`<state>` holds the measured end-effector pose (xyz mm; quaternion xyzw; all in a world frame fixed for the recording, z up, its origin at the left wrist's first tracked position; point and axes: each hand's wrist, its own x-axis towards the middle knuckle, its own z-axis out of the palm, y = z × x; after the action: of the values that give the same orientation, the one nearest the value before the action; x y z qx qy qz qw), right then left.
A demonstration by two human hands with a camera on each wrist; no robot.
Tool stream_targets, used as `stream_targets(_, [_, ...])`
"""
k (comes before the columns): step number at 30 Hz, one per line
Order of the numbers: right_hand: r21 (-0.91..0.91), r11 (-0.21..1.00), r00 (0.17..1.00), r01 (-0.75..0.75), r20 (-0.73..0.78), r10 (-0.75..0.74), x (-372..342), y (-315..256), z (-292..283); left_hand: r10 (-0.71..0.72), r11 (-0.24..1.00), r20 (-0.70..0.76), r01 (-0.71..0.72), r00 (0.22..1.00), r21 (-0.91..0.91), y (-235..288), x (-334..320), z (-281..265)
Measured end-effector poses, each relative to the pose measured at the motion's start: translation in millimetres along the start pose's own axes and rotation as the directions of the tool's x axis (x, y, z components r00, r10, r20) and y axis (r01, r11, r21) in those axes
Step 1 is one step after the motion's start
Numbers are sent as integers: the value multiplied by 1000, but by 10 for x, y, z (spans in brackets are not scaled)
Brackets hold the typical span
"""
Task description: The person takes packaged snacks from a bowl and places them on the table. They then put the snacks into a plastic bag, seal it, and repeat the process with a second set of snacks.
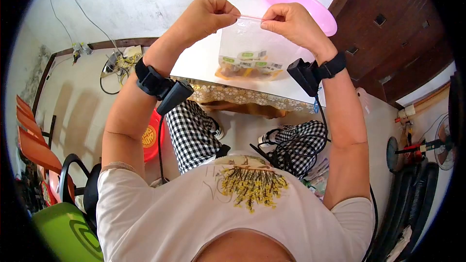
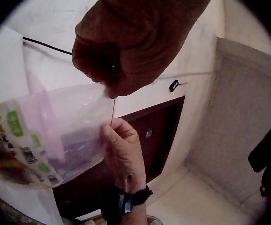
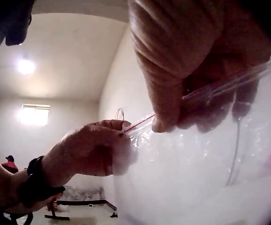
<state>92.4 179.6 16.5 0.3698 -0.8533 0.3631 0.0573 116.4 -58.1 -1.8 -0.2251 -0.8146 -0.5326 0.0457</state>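
A clear zip bag with a red strip along its top edge hangs upright over the white table. Small packets with green labels and barcodes lie in its bottom. The left hand pinches the top edge at one corner, and the right hand pinches the same edge a short way along. In the left wrist view, the bag spans between the left hand and the right hand. The right wrist view shows the red strip running between the left hand and the right hand.
A pink basin lies at the table's back right, partly behind the right hand. The white table has a patterned cloth along its front edge. A red stool stands below the left arm, and a dark door is at the right.
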Motion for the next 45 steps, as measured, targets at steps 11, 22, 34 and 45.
stream_targets(11, [44, 999, 1000, -29, 2, 29, 52, -47, 65, 173, 906, 76, -189, 982, 378, 158, 127, 109])
stream_targets(22, [-51, 999, 1000, 13, -10, -13, -19, -70, 18, 89, 908, -7, -78, 996, 412, -46, -19, -153])
stream_targets(34, [-63, 997, 999, 42, -22, -43, 14, -135, 145, 132, 803, 123, -179, 984, 569, 280, 49, 137])
stream_targets(45, [-115, 993, 1000, -6, -25, 3, -445, 248, -402, 269, 748, 170, -316, 948, 584, 192, 0, 24])
